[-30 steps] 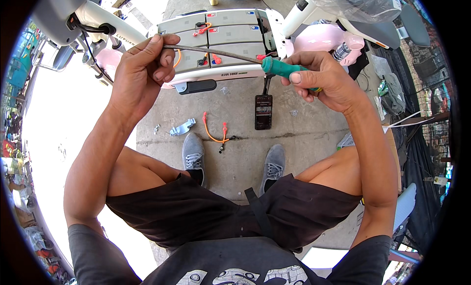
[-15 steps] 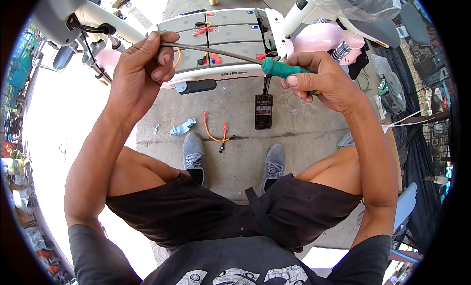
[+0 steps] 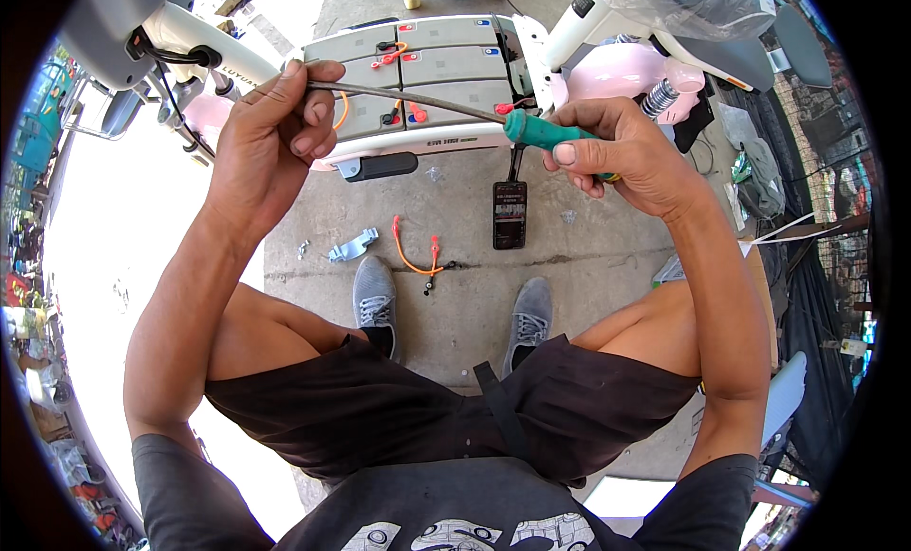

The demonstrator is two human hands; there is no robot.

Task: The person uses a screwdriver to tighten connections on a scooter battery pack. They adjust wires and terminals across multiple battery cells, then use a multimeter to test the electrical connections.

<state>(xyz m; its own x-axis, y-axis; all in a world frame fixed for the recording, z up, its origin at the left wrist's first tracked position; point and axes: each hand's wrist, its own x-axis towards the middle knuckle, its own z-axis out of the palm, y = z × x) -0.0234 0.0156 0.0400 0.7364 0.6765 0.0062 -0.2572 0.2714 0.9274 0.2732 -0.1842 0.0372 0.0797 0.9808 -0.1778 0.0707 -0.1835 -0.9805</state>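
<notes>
A screwdriver with a green handle (image 3: 548, 131) and a long metal shaft is held up level in front of me. My right hand (image 3: 634, 157) is closed around the handle's butt end. My left hand (image 3: 280, 124) pinches the shaft's far end between thumb and fingers, which hide the tip. Beyond the screwdriver lies a vehicle's open battery bay, with several grey batteries (image 3: 451, 65) in rows. Short orange and black cables with red terminal caps (image 3: 418, 113) sit on them.
On the concrete lie an orange cable (image 3: 408, 260), a light blue bracket (image 3: 354, 245), small screws (image 3: 303, 249) and a dark phone (image 3: 510, 216). My grey shoes (image 3: 376, 297) flank the cable. A pink and white vehicle part (image 3: 617, 74) stands at the right, a white tube (image 3: 204, 43) at the left.
</notes>
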